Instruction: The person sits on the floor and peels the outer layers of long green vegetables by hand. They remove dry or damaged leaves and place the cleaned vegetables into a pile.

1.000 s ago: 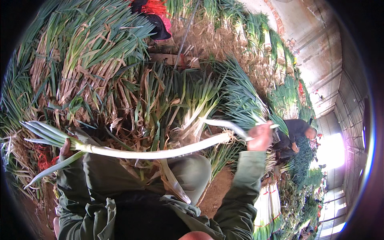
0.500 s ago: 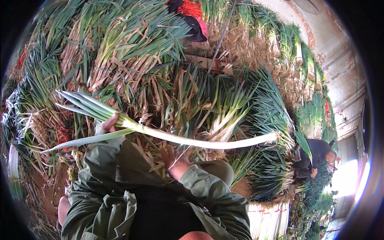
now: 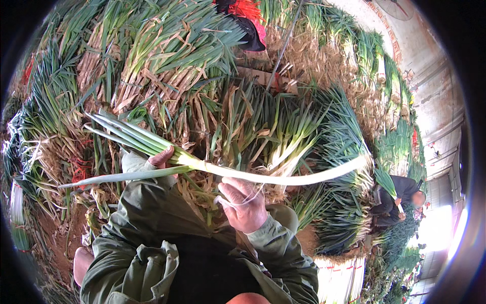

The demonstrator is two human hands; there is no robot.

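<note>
One long leek (image 3: 243,175) lies level across the middle, green leaves fanning left, white stalk reaching right. The left hand (image 3: 161,158) is clenched around it where green meets white. Just right and below, the right hand (image 3: 244,205) grips a thin pale strip of peel (image 3: 238,201) under the stalk. Behind, bundled leeks (image 3: 167,61) are heaped high. At far right, another person (image 3: 400,200) crouches.

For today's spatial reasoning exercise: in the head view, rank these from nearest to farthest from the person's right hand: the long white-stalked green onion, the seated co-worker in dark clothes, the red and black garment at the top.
1. Green onion: just above the right hand.
2. Seated co-worker: far right.
3. Red and black garment: top edge, farthest.
</note>
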